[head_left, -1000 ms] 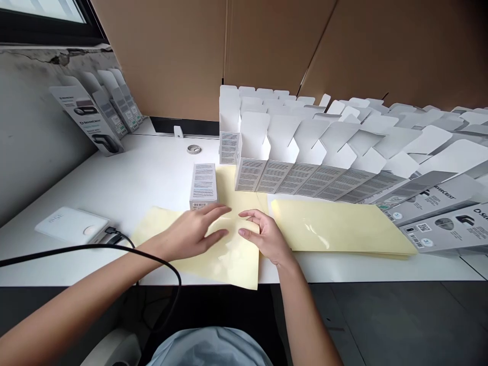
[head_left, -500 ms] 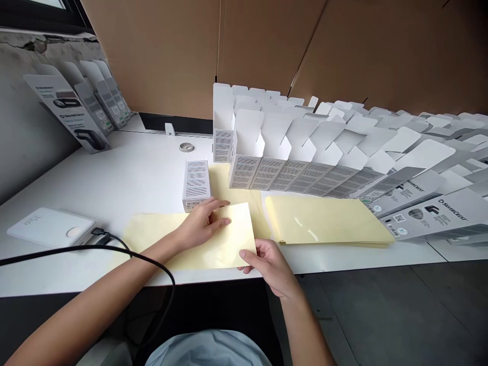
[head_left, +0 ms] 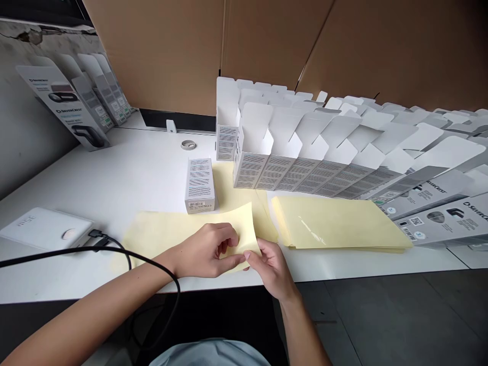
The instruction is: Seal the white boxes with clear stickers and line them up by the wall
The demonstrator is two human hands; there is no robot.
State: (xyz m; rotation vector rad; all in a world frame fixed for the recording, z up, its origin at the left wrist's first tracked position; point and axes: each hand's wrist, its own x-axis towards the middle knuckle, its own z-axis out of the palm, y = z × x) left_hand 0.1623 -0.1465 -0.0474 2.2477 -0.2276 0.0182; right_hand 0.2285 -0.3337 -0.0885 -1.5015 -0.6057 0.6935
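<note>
Workpiece: one thin, pale yellow, glossy rectangular sheet (head_left: 162,223), lying on the white flat-topped bench (head_left: 156,173) directly before the person, its right end raised and curved. Handling: judged light and flexible, it should bend readily under its own weight; the shiny face is likely slippery, and a hard pinch may leave a crease. Take hold at the right edge near the front corner, thumb above and fingers below, supporting the raised end. Right hand (head_left: 272,269): grip closed in a pinch on that edge, thumb on top. Left hand (head_left: 211,249): fingers curled over the sheet, thumb reaching toward the right thumb; its fingertips are partly hidden, so whether this grip pinches the sheet cannot be told. Count: two hands; one worked sheet; one stack of pale yellow glossy sheets (head_left: 343,223) at the right, number not readable; one closed grey-and-white printed cardboard carton (head_left: 200,183) just behind the worked sheet; at least five open-topped grey-and-white cardboard cartons (head_left: 249,170) in the front row, with more behind; one flat white power bank (head_left: 41,229); one small grey ring (head_left: 188,145).
</note>
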